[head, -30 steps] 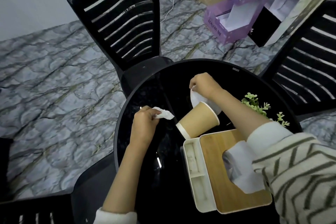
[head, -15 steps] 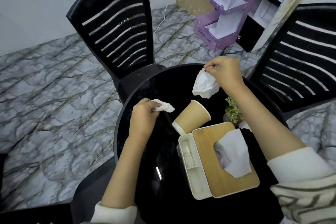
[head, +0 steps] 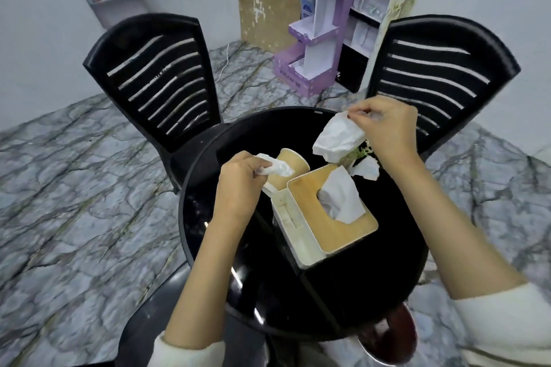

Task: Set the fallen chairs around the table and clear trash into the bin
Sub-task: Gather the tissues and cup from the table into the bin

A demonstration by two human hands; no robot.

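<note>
My left hand [head: 238,185] is closed on a small crumpled tissue [head: 275,166] above the round black table [head: 208,226]. My right hand [head: 387,128] pinches a larger crumpled tissue [head: 337,137] and holds it in the air over the table's far side. A brown paper cup [head: 290,165] lies on its side between my hands. Another white scrap [head: 365,168] lies next to a small green plant [head: 357,152]. Two black slatted chairs stand upright, one at the far left [head: 158,80] and one at the far right [head: 438,74].
A white tissue box with a wooden lid [head: 325,217] sits mid-table. A purple cardboard display stand [head: 316,39] and shelves stand against the far wall. Another black chair seat [head: 143,337] is at my lower left. A dark red round object [head: 390,334] shows under the table's near edge.
My right hand has lifted the larger tissue off the table and carried it up and to the right. My left hand has kept its tissue. The view has tilted upward.
</note>
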